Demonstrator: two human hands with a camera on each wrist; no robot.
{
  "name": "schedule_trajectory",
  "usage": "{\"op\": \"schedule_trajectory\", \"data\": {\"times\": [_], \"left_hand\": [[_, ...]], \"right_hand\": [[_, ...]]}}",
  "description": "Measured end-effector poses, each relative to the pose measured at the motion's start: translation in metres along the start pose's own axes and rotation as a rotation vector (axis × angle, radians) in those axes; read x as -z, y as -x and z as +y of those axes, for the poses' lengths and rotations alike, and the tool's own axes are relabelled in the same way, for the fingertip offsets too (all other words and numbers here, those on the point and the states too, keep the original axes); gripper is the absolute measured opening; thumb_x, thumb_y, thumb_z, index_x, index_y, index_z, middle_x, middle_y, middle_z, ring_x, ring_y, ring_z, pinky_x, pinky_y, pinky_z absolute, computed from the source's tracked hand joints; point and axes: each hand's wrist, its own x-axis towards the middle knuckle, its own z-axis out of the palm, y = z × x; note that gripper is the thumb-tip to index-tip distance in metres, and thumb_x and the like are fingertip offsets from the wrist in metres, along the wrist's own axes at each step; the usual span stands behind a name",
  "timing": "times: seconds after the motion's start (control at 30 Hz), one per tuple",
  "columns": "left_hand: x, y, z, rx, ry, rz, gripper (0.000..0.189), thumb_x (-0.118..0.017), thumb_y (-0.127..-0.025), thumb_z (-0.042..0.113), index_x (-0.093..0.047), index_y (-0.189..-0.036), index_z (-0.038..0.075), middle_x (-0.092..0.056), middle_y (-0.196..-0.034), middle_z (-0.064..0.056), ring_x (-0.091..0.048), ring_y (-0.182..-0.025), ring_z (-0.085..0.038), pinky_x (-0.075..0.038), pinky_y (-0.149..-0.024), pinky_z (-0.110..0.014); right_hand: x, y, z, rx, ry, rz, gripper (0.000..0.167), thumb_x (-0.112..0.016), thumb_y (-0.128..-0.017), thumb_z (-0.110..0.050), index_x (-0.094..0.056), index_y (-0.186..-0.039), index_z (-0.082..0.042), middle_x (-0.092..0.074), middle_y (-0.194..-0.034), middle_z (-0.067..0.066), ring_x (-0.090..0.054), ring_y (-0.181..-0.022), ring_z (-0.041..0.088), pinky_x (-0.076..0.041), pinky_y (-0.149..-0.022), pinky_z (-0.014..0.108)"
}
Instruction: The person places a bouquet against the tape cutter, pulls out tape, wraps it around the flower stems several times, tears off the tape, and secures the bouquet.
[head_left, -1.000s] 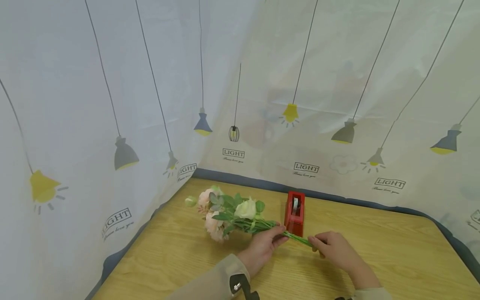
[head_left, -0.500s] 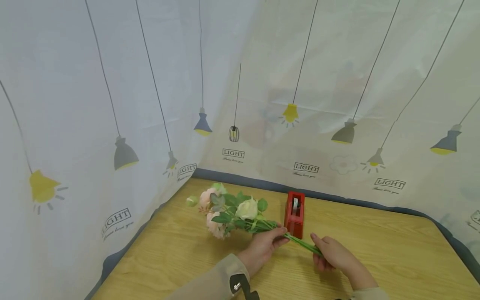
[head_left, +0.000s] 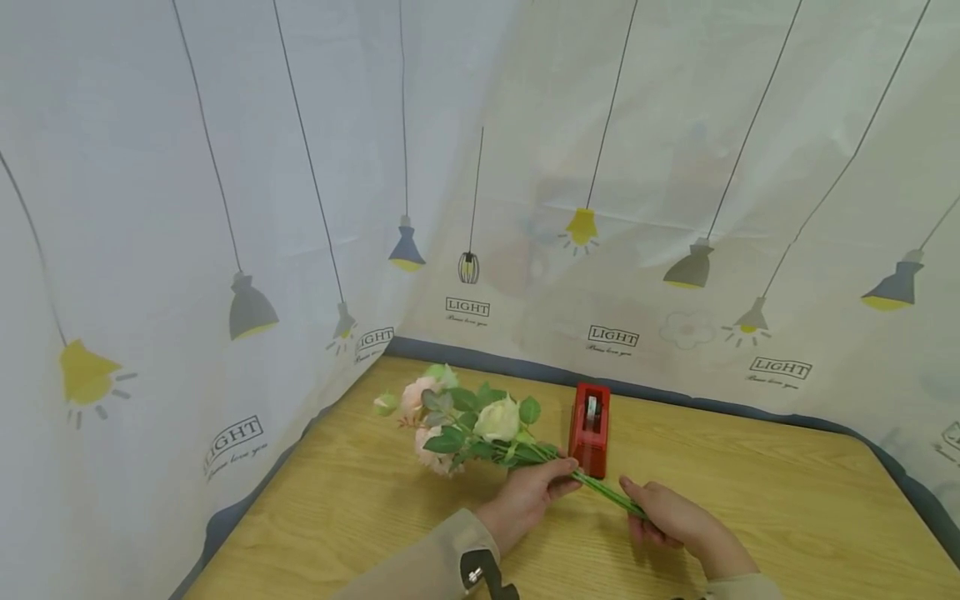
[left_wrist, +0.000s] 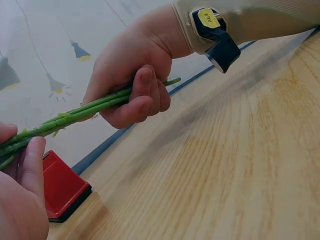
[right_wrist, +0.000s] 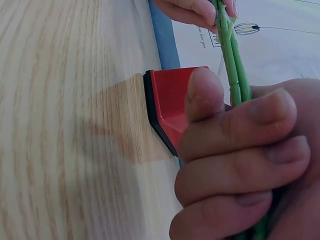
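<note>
A bouquet of flowers (head_left: 498,419) with pale pink and cream blooms is held above the table, heads to the left and stems to the lower right. My left hand (head_left: 528,493) pinches the stems just below the leaves. Near their lower ends, my right hand (head_left: 678,521) wraps its fingers round the green stems (left_wrist: 75,115). In the right wrist view those curled fingers (right_wrist: 235,165) cover part of the stems. Just behind the stems stands a red tape dispenser (head_left: 591,429) with a roll of tape in it.
The wooden table (head_left: 787,475) reaches to a blue-edged border at the wall. Behind and to the left hangs a pale sheet (head_left: 525,167) printed with lamps.
My right hand has gone from pinching the stem ends to wrapping its fingers round them, shifting slightly right and down. The blooms have tilted a little; the left hand keeps its grip.
</note>
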Motion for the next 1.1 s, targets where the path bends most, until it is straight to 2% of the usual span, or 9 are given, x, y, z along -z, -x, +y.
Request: {"op": "schedule_trajectory", "data": {"times": [0.23, 0.47, 0.73, 0.93, 1.1], "left_hand": [[-0.002, -0.001, 0.003, -0.043, 0.018, -0.032, 0.019, -0.071, -0.096, -0.006, -0.068, -0.089, 0.012, -0.078, -0.091, 0.0, -0.076, -0.089, -0.011, -0.067, -0.085, -0.028], [-0.002, 0.0, 0.003, -0.031, 0.031, -0.03, 0.021, -0.07, -0.096, -0.007, -0.069, -0.09, 0.012, -0.079, -0.09, 0.0, -0.077, -0.088, -0.011, -0.067, -0.084, -0.028], [-0.003, 0.001, 0.005, -0.019, 0.038, -0.013, 0.016, -0.071, -0.097, -0.003, -0.072, -0.09, 0.012, -0.079, -0.094, -0.001, -0.077, -0.091, -0.012, -0.066, -0.089, -0.03], [-0.006, 0.001, 0.007, -0.044, 0.044, 0.019, 0.014, -0.073, -0.097, -0.001, -0.073, -0.09, 0.011, -0.079, -0.093, -0.002, -0.077, -0.091, -0.013, -0.066, -0.09, -0.032], [-0.005, 0.0, 0.007, -0.041, 0.06, 0.04, 0.012, -0.073, -0.096, -0.002, -0.074, -0.094, 0.01, -0.078, -0.094, -0.001, -0.077, -0.091, -0.013, -0.066, -0.092, -0.035]], "right_hand": [[0.002, -0.002, 0.001, 0.0, -0.015, 0.0, 0.069, -0.031, -0.117, -0.04, -0.065, -0.065, -0.01, -0.039, -0.046, -0.011, -0.022, -0.04, 0.002, -0.022, -0.04, 0.018], [0.001, -0.002, 0.0, -0.01, 0.007, 0.01, 0.061, -0.034, -0.116, -0.036, -0.054, -0.062, -0.015, -0.035, -0.047, -0.011, -0.02, -0.042, 0.005, -0.021, -0.042, 0.02], [-0.001, -0.004, -0.004, -0.013, 0.077, 0.108, 0.061, -0.038, -0.115, -0.036, -0.054, -0.06, -0.016, -0.039, -0.05, -0.008, -0.026, -0.045, 0.007, -0.025, -0.046, 0.021], [0.0, -0.003, -0.006, 0.042, 0.162, 0.184, 0.061, -0.041, -0.115, -0.035, -0.054, -0.059, -0.014, -0.04, -0.051, -0.006, -0.028, -0.05, 0.011, -0.03, -0.052, 0.025], [0.0, -0.002, -0.01, 0.062, 0.227, 0.256, 0.063, -0.045, -0.114, -0.039, -0.059, -0.06, -0.01, -0.04, -0.052, -0.005, -0.028, -0.05, 0.012, -0.028, -0.051, 0.025]]}}
